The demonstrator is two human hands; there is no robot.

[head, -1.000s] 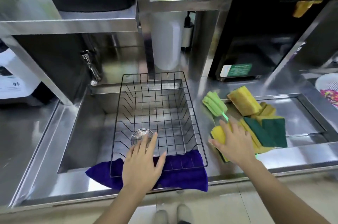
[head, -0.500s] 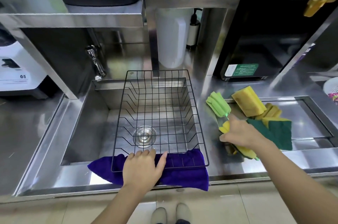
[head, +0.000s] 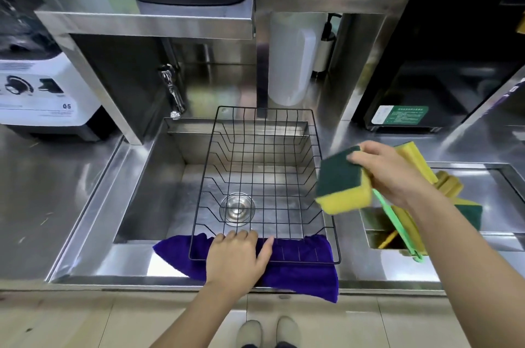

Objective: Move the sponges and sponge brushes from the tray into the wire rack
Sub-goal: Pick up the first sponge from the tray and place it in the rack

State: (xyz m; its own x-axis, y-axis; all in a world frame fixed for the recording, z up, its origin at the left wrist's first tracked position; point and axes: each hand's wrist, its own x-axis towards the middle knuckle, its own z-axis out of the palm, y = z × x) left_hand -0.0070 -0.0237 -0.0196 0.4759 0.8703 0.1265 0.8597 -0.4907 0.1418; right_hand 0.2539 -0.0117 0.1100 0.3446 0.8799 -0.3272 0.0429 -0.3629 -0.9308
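Nothing inside black wire rack [head: 264, 177] over steel sink [head: 159, 177], front edge on purple cloth [head: 301, 271] under flat, open left hand [head: 237, 259]. Right hand [head: 389, 174] gripping soft yellow-green block sponge [head: 342, 184] and green brush handle [head: 397, 229], just right of rack. More yellow sponges [head: 449, 185] in recessed steel tray [head: 494, 197] of worktop.

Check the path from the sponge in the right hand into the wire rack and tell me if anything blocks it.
Nothing visible does. The right hand holds the sponge in the air beside the wire rack, just outside its right rim. The rack's top is open and nothing lies inside it. The left hand rests on the near rim, clear of that path.
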